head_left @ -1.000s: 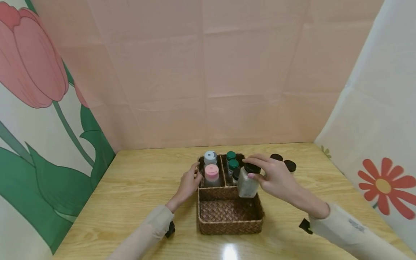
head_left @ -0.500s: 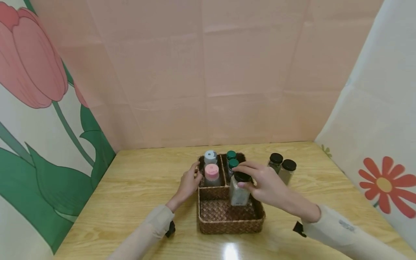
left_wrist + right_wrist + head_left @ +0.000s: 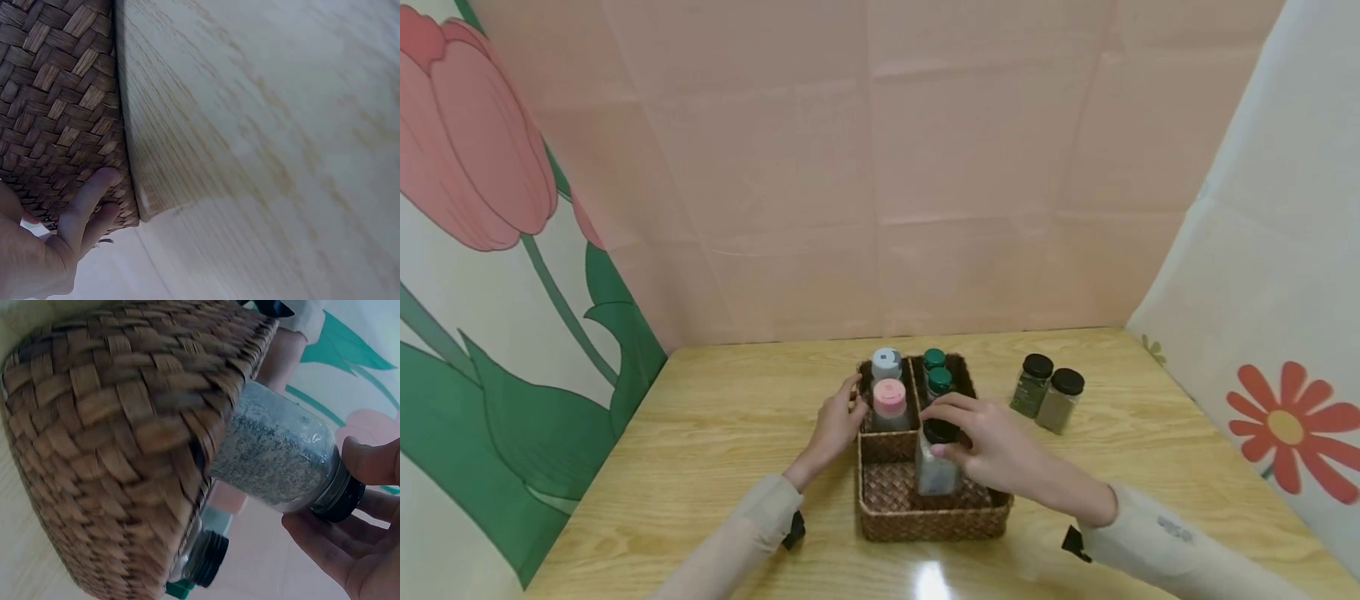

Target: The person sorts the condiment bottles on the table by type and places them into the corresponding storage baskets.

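My right hand (image 3: pixel 996 446) pinches a clear jar (image 3: pixel 937 473) by its black lid (image 3: pixel 339 499). Grey, grainy contents show through the glass. The jar is upright, partly down in the front compartment of a brown woven basket (image 3: pixel 934 525); whether its base touches the floor there I cannot tell. At the basket's left wall, my left hand (image 3: pixel 837 423) grips the rim. In the left wrist view two fingers (image 3: pixel 81 209) lie against the outer weave. The back left compartment holds a pink-capped bottle (image 3: pixel 891 403) and a light-blue-capped bottle (image 3: pixel 886 363).
Two green-capped bottles (image 3: pixel 938 382) stand in the back right compartment; a black-capped jar (image 3: pixel 209 557) shows there in the right wrist view. On the wooden table (image 3: pixel 737 417), right of the basket, two black-lidded jars (image 3: pixel 1032 387) stand side by side.
My right hand has carried the jar left and toward me, from above the basket's right side down into the front compartment. My left hand and the basket have stayed in place.
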A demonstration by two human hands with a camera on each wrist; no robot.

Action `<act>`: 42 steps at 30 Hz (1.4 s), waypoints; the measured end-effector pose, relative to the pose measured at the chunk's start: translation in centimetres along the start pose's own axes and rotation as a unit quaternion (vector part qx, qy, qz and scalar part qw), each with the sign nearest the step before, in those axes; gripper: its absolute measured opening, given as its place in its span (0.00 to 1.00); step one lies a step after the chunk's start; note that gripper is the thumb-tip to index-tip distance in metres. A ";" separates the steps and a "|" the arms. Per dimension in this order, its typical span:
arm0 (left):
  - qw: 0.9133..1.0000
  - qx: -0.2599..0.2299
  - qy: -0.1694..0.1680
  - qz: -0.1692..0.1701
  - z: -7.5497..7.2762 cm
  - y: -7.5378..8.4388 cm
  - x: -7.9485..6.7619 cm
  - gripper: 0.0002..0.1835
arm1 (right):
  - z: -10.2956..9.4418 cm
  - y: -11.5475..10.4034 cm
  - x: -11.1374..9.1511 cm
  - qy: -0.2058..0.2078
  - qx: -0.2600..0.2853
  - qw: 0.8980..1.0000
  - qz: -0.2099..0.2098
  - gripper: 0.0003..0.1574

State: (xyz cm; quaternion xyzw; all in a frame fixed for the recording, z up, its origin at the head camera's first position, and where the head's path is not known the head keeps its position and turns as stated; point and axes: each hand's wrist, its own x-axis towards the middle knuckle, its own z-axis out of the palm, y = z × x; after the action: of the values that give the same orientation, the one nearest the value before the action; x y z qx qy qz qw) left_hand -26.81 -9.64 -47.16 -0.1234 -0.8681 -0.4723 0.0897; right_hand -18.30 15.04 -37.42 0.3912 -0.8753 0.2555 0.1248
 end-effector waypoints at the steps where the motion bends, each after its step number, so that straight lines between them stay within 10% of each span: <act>1: 1.000 0.000 0.001 0.001 0.0 0.0 0.0 0.26 | 0.2 -0.1 0.0 -0.005 0.005 1.000 0.002 0.24; 42: 1.000 0.001 -0.013 -0.008 -0.2 0.0 -0.1 0.26 | 4.9 -1.7 3.0 -0.053 0.022 0.998 -0.033 0.24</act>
State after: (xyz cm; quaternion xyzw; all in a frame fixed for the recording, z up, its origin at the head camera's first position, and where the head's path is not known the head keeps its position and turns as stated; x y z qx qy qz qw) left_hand -26.74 -9.85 -47.10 -0.1224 -0.8706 -0.4706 0.0751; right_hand -19.07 9.53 -39.73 0.4357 -0.8615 0.2488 0.0777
